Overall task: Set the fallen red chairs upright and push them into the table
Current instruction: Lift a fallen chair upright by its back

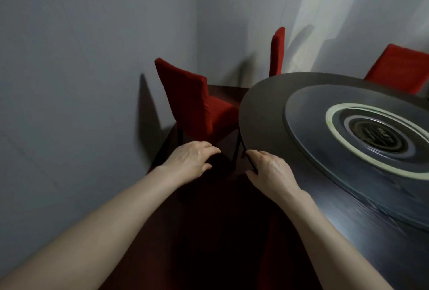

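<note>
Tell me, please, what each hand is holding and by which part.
The right hand grips a thin black rod, likely a chair leg; what the left hand holds is too dark to tell.

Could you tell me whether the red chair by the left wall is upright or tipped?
Upright: the red chair shows its backrest rising above a level seat, with dark legs pointing down.

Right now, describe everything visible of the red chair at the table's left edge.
The red chair has a red fabric cover, faintly creased, over tall back and seat. It stands upright, back toward the grey wall, seat facing the round dark table, front edge at or just under the rim. One thin dark leg shows below the cover; the rest is in shadow. Its shadow falls on the wall. The left hand and right hand lie below it in view, seemingly not touching it.
</note>
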### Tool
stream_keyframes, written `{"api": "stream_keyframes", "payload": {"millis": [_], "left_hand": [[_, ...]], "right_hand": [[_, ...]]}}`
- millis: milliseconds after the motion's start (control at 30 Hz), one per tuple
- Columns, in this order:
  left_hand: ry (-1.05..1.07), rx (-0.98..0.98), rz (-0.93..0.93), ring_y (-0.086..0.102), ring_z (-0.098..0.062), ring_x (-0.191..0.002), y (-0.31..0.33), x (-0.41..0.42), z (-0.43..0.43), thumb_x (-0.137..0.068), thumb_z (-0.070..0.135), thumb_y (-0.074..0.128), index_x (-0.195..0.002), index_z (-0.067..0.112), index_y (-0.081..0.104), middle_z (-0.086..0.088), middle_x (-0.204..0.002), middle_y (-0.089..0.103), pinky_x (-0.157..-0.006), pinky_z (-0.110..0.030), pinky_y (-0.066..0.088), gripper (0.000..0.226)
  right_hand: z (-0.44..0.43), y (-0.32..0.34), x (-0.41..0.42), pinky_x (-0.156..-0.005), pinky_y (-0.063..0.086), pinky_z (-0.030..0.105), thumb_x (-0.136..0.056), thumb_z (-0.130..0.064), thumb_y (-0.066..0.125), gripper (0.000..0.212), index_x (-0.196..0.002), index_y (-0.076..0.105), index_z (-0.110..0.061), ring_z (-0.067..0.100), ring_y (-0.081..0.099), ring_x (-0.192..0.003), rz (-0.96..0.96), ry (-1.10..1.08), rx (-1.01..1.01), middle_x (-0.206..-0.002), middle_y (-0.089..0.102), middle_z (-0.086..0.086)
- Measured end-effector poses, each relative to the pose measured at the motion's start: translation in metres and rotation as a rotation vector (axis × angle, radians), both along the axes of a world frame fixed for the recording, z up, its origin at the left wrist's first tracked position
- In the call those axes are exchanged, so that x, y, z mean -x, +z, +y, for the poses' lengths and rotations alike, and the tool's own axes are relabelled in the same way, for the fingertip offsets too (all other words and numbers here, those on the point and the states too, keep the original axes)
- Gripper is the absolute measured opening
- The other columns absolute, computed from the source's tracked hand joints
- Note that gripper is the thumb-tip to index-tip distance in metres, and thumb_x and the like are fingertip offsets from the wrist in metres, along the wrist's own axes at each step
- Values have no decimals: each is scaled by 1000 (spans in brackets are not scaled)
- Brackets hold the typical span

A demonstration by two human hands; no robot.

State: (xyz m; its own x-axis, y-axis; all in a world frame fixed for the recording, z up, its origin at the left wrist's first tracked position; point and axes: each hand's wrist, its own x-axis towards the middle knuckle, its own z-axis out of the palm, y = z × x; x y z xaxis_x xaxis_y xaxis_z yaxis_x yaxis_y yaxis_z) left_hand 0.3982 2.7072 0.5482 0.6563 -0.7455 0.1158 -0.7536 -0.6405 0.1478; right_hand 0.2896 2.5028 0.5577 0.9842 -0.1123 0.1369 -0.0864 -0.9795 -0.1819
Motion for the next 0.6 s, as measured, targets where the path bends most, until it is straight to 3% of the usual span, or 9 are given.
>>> {"api": "stream_keyframes", "payload": {"millis": [233, 600], "left_hand": [[-7, -11, 23, 45, -17, -130, -17, -131, -1, -90, 31, 66, -142, 29, 43, 6, -139, 50, -102, -36, 46, 57], [-141, -43, 6, 37, -16, -138, -22, -399, 43, -89, 30, 68, -147, 29, 36, 5, -145, 46, -110, -35, 39, 67]], "right_hand": [[0, -11, -126, -77, 46, 30, -87, -31, 63, 57, -141, 46, -25, 22, 62, -105, 5, 39, -3, -117, 62, -3], [38, -24, -352, -80, 49, 29, -86, -35, 65, 62, -143, 43, -27, 18, 61, -107, 35, -102, -11, -121, 61, -5]]}}
